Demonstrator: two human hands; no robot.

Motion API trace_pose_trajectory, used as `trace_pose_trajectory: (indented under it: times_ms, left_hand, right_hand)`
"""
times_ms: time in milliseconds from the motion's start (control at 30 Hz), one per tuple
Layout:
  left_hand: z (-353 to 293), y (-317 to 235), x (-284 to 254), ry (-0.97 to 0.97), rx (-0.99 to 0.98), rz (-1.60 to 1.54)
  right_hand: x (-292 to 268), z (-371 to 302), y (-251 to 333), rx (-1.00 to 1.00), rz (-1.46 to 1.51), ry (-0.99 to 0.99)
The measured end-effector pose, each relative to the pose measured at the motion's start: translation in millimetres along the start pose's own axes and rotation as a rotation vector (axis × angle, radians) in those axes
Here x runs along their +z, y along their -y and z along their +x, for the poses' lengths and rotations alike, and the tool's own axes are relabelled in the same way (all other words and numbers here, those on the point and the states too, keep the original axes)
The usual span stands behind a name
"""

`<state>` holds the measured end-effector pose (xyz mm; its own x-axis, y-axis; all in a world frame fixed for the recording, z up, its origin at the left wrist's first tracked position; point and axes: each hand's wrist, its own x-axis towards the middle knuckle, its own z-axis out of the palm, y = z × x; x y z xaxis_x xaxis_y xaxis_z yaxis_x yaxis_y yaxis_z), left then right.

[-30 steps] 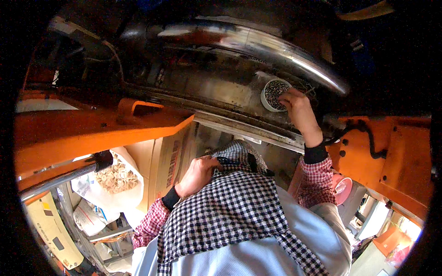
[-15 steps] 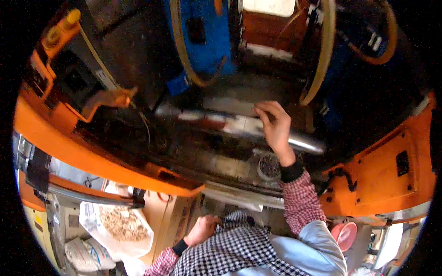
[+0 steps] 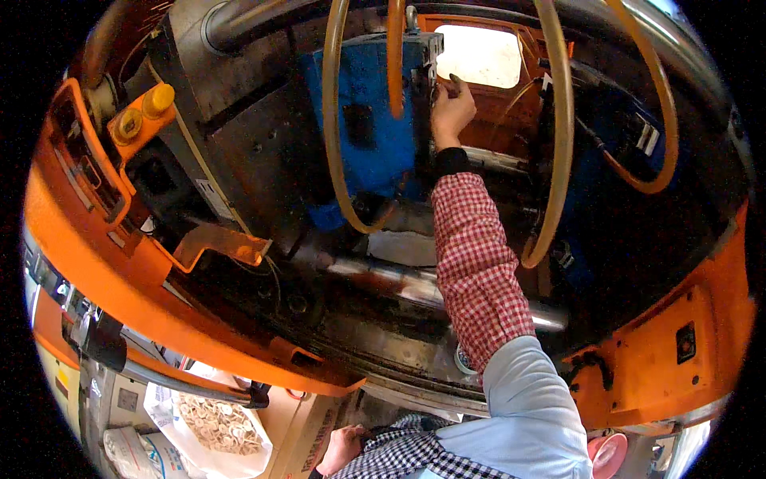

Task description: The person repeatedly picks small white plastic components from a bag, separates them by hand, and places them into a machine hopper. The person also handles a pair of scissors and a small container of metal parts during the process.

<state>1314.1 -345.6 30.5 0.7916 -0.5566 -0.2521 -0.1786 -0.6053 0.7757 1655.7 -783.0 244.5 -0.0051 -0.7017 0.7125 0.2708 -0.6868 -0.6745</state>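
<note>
My right arm stretches far into the machine, and my right hand [image 3: 452,113] is up against the right-hand metal face of a blue mould block [image 3: 369,120]. Its fingers are bent in a pinch at that face; whatever lies between the fingertips is too small to make out. Low down by my checked apron [image 3: 399,455], my left hand [image 3: 345,447] is curled closed, its fingertips partly hidden by the cloth. Yellowish hoses [image 3: 562,152] hang on both sides of my right hand.
Shiny metal bars [image 3: 407,286] cross below my right arm. Orange guards [image 3: 199,331] border the opening, with another orange panel [image 3: 666,351] at right. A white bag of small pale pieces [image 3: 219,423] sits beside a cardboard box [image 3: 299,431] at lower left. A pink basin [image 3: 608,455] is at lower right.
My right hand has gone up and farther in, from above the metal bar to the blue block's face. My left hand has shifted lower in view, still curled by the apron.
</note>
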Motion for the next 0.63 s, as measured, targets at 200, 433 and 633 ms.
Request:
trace_pose_trajectory:
  times_ms: [200,433,633]
  left_hand:
    - [0,22,9,-0.033,-0.033,-0.037]
    - [6,9,5,0.02,-0.051,-0.067]
    - [6,2,0,0.097,-0.086,-0.016]
  right_hand:
    - [18,4,-7,0.006,-0.023,0.04]
    - [23,9,-14,-0.081,-0.005,0.001]
    - [23,15,-13,-0.118,-0.005,0.048]
